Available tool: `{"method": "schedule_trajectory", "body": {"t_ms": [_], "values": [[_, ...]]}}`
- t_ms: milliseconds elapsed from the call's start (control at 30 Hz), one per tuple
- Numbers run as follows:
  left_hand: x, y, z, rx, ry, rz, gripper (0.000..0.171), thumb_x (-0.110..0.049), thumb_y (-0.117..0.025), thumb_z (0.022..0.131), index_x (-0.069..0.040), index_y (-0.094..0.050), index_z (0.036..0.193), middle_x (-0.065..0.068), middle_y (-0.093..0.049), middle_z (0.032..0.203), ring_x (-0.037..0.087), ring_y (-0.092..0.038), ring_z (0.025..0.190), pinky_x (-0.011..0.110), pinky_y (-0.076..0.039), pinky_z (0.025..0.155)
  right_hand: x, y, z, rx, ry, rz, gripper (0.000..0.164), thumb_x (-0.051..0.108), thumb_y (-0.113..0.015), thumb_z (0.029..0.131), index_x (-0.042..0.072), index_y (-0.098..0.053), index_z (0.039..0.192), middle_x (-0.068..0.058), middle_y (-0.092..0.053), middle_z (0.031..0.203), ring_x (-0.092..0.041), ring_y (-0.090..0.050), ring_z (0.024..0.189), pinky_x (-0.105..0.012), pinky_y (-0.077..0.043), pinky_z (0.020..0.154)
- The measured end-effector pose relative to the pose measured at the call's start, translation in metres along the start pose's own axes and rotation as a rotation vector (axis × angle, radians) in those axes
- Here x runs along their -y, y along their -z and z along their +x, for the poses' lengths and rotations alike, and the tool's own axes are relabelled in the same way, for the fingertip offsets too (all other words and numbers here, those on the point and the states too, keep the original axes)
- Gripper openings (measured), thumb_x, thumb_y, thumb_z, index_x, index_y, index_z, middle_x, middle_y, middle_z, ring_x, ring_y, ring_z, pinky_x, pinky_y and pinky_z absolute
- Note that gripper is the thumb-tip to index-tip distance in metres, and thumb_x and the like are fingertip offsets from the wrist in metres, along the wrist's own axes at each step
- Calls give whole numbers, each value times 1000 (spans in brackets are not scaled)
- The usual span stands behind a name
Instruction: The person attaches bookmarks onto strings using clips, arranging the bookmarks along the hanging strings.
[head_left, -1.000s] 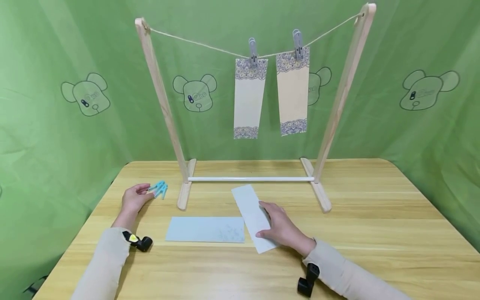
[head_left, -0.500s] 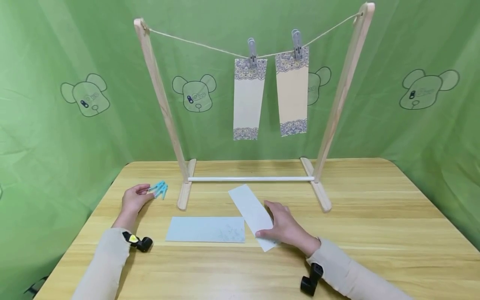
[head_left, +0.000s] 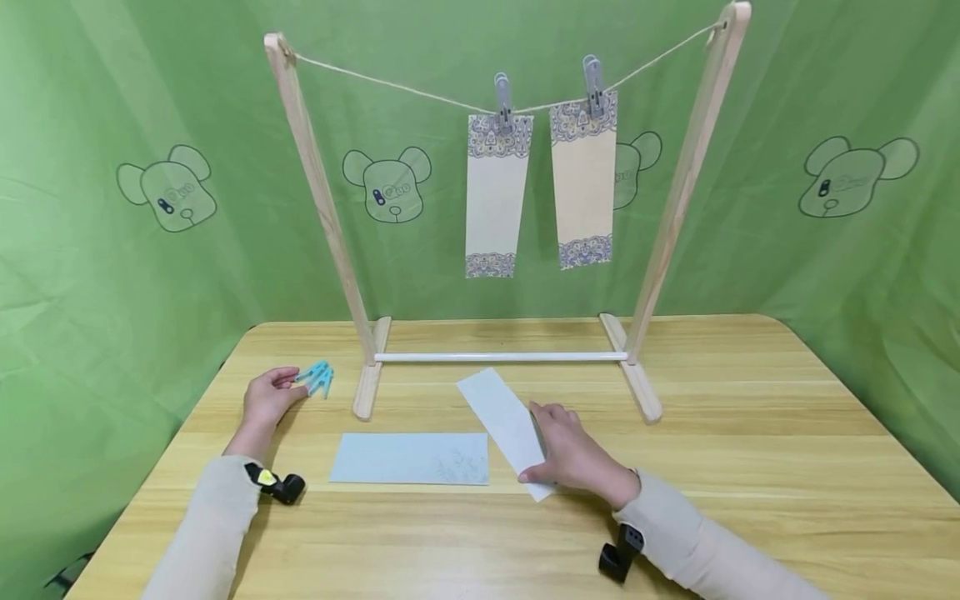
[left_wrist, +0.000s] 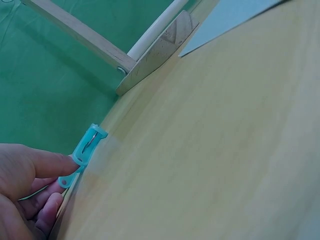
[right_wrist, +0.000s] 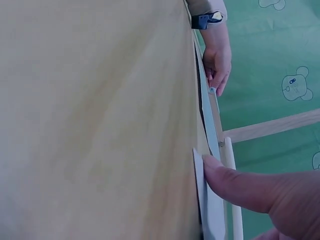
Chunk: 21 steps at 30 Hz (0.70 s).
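Note:
At the table's left, my left hand (head_left: 270,397) pinches light blue clothespins (head_left: 318,377) by their near ends between thumb and fingers; the left wrist view shows a blue clothespin (left_wrist: 88,146) close to the tabletop. My right hand (head_left: 576,452) grips a narrow pale card (head_left: 501,423), thumb on its near edge and fingers on the far one. In the right wrist view, the thumb (right_wrist: 235,186) presses on the card's edge (right_wrist: 200,187). That card slants on the table, and the fingers hide part of it. Left of it lies a pale blue card (head_left: 405,457) with a faint plant print.
Behind the cards stands a wooden frame (head_left: 330,200) with a white crossbar (head_left: 498,357) and a string (head_left: 382,82). Grey clothespins (head_left: 503,104) hold a white patterned card (head_left: 497,196) and a cream patterned card (head_left: 585,183) on it. A green curtain (head_left: 247,275) surrounds the table.
My right hand has shifted slightly right along the held card, whose far end has swung a little left. The left hand stays in place with the clothespins.

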<state>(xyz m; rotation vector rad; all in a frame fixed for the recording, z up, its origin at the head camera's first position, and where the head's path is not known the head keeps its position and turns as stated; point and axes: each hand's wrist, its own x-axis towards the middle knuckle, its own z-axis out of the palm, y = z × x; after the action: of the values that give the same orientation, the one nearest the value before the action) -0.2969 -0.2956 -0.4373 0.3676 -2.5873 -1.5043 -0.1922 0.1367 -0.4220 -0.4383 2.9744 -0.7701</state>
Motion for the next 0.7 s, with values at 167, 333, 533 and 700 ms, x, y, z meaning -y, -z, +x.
{"method": "schedule_trajectory", "body": {"t_ms": [167,333,533,700], "values": [[-1,0,0,2,0,10,47,-5,-68,82,5,-54,126,23,-55,124,16,-48,96,11,-41,70,3,3,1,15,-6,-14,100,26,-89,61,-10,-36,138,-29,-44,129,-38,-45,114,-47,-47,92],[0,1,0,-4,-11,12,46,-6,-68,82,5,-55,125,22,-56,122,15,-48,93,10,-42,69,4,3,2,28,-36,1,101,26,-89,61,-8,-35,139,-27,-45,129,-37,-44,113,-47,-47,93],[3,0,1,-14,-2,9,44,-13,-65,86,3,-55,125,18,-57,118,19,-50,98,14,-44,74,1,2,4,39,-37,15,109,26,-91,58,-7,-31,142,-28,-45,126,-35,-47,110,-47,-48,91],[3,-1,1,-65,16,-70,43,-18,-59,91,3,-51,128,13,-54,115,17,-50,99,13,-43,74,-5,2,8,61,-29,93,108,22,-90,59,-8,-28,142,-30,-43,133,-37,-48,114,-48,-45,97]]}}
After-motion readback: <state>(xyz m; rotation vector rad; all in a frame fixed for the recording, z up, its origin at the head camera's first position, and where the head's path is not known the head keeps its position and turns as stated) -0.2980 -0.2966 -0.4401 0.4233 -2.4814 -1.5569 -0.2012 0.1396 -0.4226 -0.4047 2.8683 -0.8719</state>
